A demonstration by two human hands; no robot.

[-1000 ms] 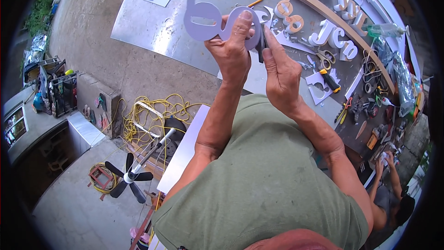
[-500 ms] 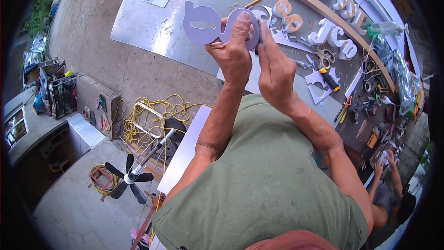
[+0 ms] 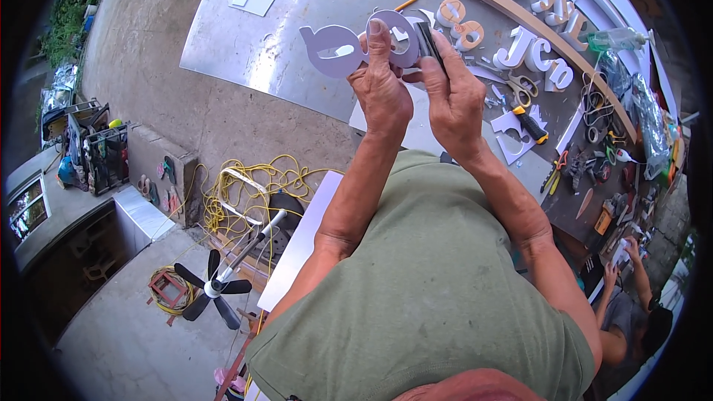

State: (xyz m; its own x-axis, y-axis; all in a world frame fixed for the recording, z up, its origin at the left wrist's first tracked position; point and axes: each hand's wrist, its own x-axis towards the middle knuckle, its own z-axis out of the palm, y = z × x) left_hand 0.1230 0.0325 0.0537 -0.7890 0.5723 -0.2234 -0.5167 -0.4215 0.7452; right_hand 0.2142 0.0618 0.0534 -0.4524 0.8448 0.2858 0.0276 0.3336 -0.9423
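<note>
A pale lavender foam-board letter [image 3: 334,65] with two rounded loops is up in front of me, above the metal-topped table. My left hand [image 3: 380,93] grips it near its middle, the thumb pressed on its face. In my right hand [image 3: 459,100] is a dark, narrow, flat strip [image 3: 431,43], held at the letter's right-hand edge; its exact kind I cannot make out. A similar letter with a tan face [image 3: 468,36] lies just beyond. White raised letters [image 3: 512,48] stand farther right. Scissors [image 3: 523,90] and a yellow-and-black handled tool [image 3: 531,128] lie beside my right hand.
The metal sheet [image 3: 223,37] reaches left, with white strips on it. Pliers [image 3: 555,171] and other tools crowd the right side. A fan [image 3: 213,288] and tangled yellow cable [image 3: 223,208] are at lower left. Another person [image 3: 627,319] works at lower right.
My right hand has turned and shifted slightly right and down, so the dark strip shows plainly. The letter has tilted and moved a little right in my left hand.
</note>
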